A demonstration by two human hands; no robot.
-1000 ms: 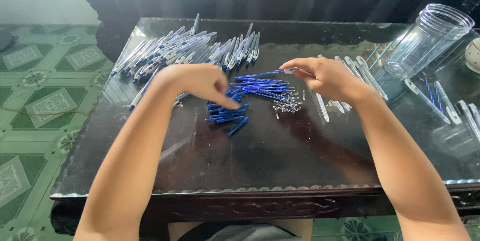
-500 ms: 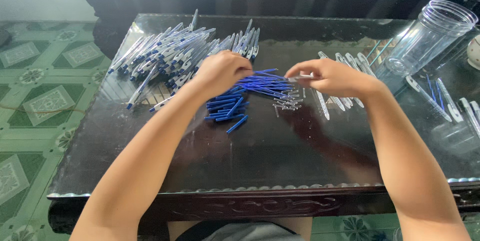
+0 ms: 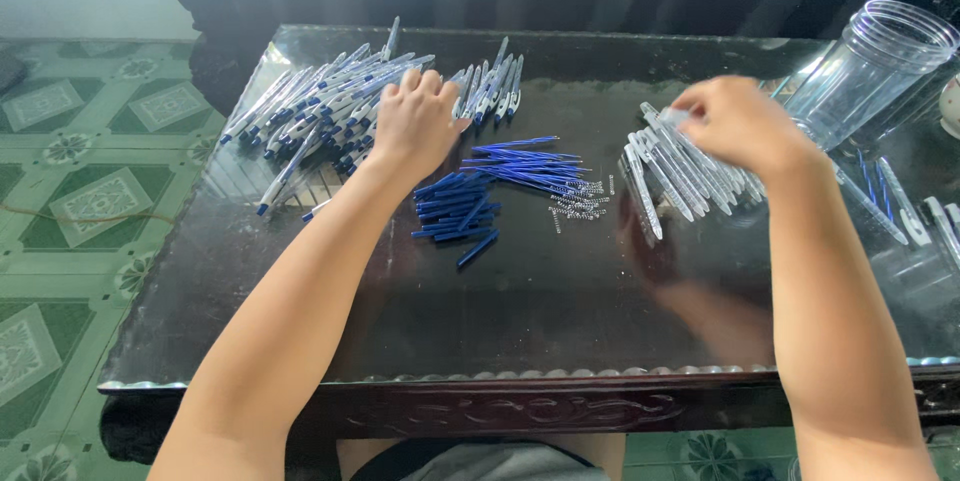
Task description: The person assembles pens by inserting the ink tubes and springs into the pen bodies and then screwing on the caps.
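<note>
Left hand [image 3: 415, 121] rests flat, fingers spread, on the big pen pile [image 3: 330, 111]. Right hand [image 3: 735, 121] pinches a clear barrel [image 3: 672, 119] over the barrels [image 3: 680, 166]. Refills [image 3: 525, 166], springs [image 3: 580, 203], caps [image 3: 455, 206] still loose: plenty left.

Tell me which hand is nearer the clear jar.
Right. The right hand is just left of the jar, over the white barrels; the left hand is far across the table.

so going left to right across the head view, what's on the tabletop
heap of assembled pens with the left hand on it → short blue pen parts → thin blue refills → small springs → clear pen barrels under the right hand → clear plastic jar
</note>
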